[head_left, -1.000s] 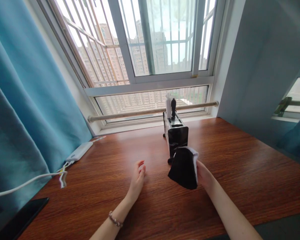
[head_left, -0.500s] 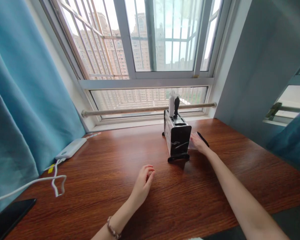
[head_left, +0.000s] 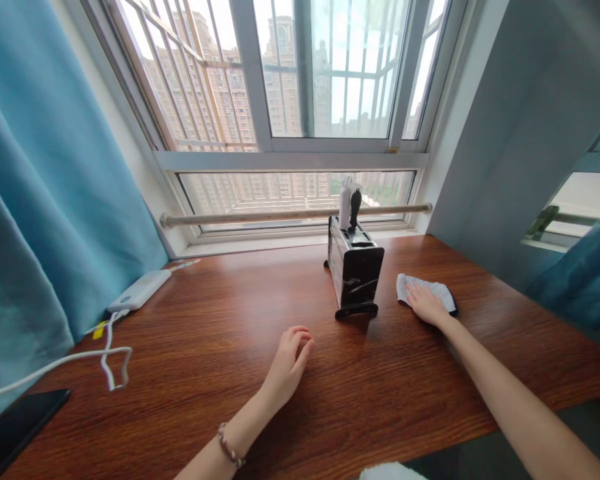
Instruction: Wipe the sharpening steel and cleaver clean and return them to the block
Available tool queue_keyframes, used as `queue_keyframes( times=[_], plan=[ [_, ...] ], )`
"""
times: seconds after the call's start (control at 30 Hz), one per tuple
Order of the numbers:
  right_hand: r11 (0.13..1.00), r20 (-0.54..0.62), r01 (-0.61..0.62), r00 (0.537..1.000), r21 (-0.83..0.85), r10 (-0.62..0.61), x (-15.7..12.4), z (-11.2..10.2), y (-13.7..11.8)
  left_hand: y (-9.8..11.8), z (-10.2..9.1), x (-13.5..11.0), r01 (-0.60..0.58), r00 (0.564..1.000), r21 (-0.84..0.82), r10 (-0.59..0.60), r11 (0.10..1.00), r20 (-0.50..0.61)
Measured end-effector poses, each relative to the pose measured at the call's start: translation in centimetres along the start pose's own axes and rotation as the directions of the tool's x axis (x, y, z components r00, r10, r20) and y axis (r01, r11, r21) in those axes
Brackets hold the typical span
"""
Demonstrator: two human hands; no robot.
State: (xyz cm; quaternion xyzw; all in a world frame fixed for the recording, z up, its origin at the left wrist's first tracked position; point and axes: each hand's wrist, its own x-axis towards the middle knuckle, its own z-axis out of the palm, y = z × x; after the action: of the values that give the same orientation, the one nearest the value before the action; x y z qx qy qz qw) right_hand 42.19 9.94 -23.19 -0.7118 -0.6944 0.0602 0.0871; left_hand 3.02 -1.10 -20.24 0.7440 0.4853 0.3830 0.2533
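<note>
My right hand (head_left: 425, 303) lies flat, fingers stretched out, on top of a white cloth (head_left: 443, 291) with a dark edge. The cloth is spread on the wooden table (head_left: 205, 360), to the right of a black knife block (head_left: 361, 277). A black handle (head_left: 355, 208) and a white handle (head_left: 345, 205) stick up from the block's top. My left hand (head_left: 287, 360), with a beaded bracelet (head_left: 229, 445) at its wrist, rests on the tabletop in front of the block. Its fingers are loosely curved and hold nothing.
At the left, a white power strip (head_left: 140, 291) with white cables (head_left: 111, 360) lies by the blue curtain (head_left: 80, 167). A flat black object (head_left: 23, 427) is at the near left corner. Behind the table are a rail (head_left: 280, 217) and a window.
My right hand has moved right with the cloth, away from the knife block's side, and the cloth now shows more fully. My left hand stays nearly where it was.
</note>
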Motion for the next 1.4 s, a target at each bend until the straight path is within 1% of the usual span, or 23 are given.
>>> queue_keyframes(
  times=[0.1, 0.17, 0.27, 0.37, 0.47, 0.5, 0.57, 0.63, 0.67, 0.73, 0.77, 0.8, 0.83, 0.87, 0.9, 0.93, 0.97, 1.0, 1.03, 1.13, 1.27, 1.33, 1.4],
  plan=[
    [0.999, 0.025, 0.045, 0.999, -0.028, -0.045, -5.0, 0.4, -0.7, 0.4, 0.0, -0.3, -0.028, 1.000, 0.020, 0.028, 0.999, 0.009],
    [0.983, 0.088, 0.183, 0.979, -0.005, -0.182, -8.6, 0.4, -2.1, 0.7, 0.0, -0.5, -0.047, 0.999, 0.030, 0.047, 0.998, 0.017],
    [0.914, 0.155, 0.388, 0.902, 0.115, -0.403, -12.9, -0.4, -5.1, 1.4, -0.1, -0.8, -0.106, 0.994, 0.046, 0.104, 0.993, 0.045],
    [0.844, 0.196, 0.465, 0.831, 0.266, -0.520, -15.0, -1.3, -8.8, 2.0, -0.2, -1.0, -0.198, 0.977, 0.055, 0.193, 0.979, 0.086],
    [0.715, 0.223, 0.565, 0.699, 0.412, -0.680, -14.7, -1.8, -12.8, 2.2, -0.5, -1.2, -0.285, 0.952, 0.077, 0.273, 0.955, 0.136],
    [0.656, 0.227, 0.601, 0.635, 0.456, -0.739, -14.2, -1.9, -14.1, 2.3, -0.6, -1.2, -0.314, 0.941, 0.087, 0.298, 0.945, 0.159],
    [0.512, 0.225, 0.667, 0.471, 0.542, -0.853, -12.9, -1.9, -16.7, 2.6, -0.8, -1.2, -0.370, 0.914, 0.110, 0.341, 0.922, 0.221],
    [0.374, 0.193, 0.672, 0.330, 0.639, -0.924, -11.4, -2.1, -18.8, 3.0, -0.9, -1.3, -0.421, 0.878, 0.132, 0.366, 0.897, 0.309],
    [0.335, 0.197, 0.646, 0.278, 0.686, -0.940, -10.7, -2.2, -19.6, 3.1, -0.9, -1.3, -0.440, 0.858, 0.141, 0.369, 0.887, 0.358],
    [0.338, 0.241, 0.543, 0.244, 0.769, -0.939, -9.6, -2.5, -20.3, 3.2, -0.6, -1.5, -0.450, 0.827, 0.159, 0.342, 0.879, 0.446],
    [0.366, 0.263, 0.485, 0.270, 0.794, -0.926, -9.2, -2.7, -20.3, 3.2, -0.4, -1.7, -0.437, 0.823, 0.176, 0.313, 0.882, 0.474],
    [0.400, 0.272, 0.424, 0.331, 0.812, -0.903, -8.9, -2.9, -20.0, 3.0, -0.1, -1.8, -0.414, 0.829, 0.203, 0.275, 0.888, 0.488],
    [0.434, 0.258, 0.355, 0.446, 0.828, -0.857, -8.6, -2.9, -19.4, 2.8, 0.3, -2.1, -0.384, 0.842, 0.239, 0.232, 0.892, 0.487],
    [0.456, 0.222, 0.272, 0.598, 0.847, -0.770, -8.4, -3.0, -18.6, 2.6, 0.6, -2.3, -0.353, 0.860, 0.281, 0.191, 0.892, 0.474],
    [0.462, 0.170, 0.190, 0.758, 0.867, -0.630, -8.1, -2.9, -17.6, 2.4, 1.0, -2.5, -0.324, 0.880, 0.328, 0.155, 0.888, 0.449],
    [0.441, 0.086, 0.122, 0.902, 0.889, -0.424, -7.8, -2.8, -16.6, 2.3, 1.3, -2.7, -0.293, 0.901, 0.374, 0.123, 0.880, 0.415],
    [0.422, 0.012, 0.099, 0.968, 0.901, -0.252, -7.4, -2.8, -15.5, 2.2, 1.6, -2.8, -0.261, 0.921, 0.413, 0.096, 0.872, 0.378],
    [0.408, -0.058, 0.101, 0.992, 0.907, -0.115, -6.9, -2.7, -14.5, 2.2, 1.8, -2.8, -0.227, 0.938, 0.441, 0.073, 0.869, 0.340],
    [0.399, -0.131, 0.118, 0.991, 0.909, 0.007, -6.4, -2.7, -13.6, 2.3, 2.0, -2.7, -0.193, 0.951, 0.451, 0.054, 0.871, 0.304],
    [0.384, -0.294, 0.194, 0.930, 0.903, 0.221, -4.9, -3.1, -12.3, 2.9, 2.2, -0.8, -0.111, 0.976, 0.367, 0.031, 0.924, 0.215],
    [0.385, -0.384, 0.269, 0.886, 0.883, 0.261, -4.0, -4.5, -13.5, 4.3, 3.0, 4.6, -0.088, 0.992, 0.046, 0.083, 0.995, 0.095],
    [0.438, -0.452, 0.324, 0.862, 0.839, 0.229, -4.1, -5.3, -14.5, 4.9, 3.9, 7.6, -0.129, 0.991, -0.140, 0.132, 0.982, 0.011],
    [0.520, -0.499, 0.354, 0.850, 0.778, 0.169, -4.2, -6.1, -15.3, 5.3, 5.2, 9.7, -0.168, 0.984, -0.322, 0.179, 0.932, 0.006]
  ],
)
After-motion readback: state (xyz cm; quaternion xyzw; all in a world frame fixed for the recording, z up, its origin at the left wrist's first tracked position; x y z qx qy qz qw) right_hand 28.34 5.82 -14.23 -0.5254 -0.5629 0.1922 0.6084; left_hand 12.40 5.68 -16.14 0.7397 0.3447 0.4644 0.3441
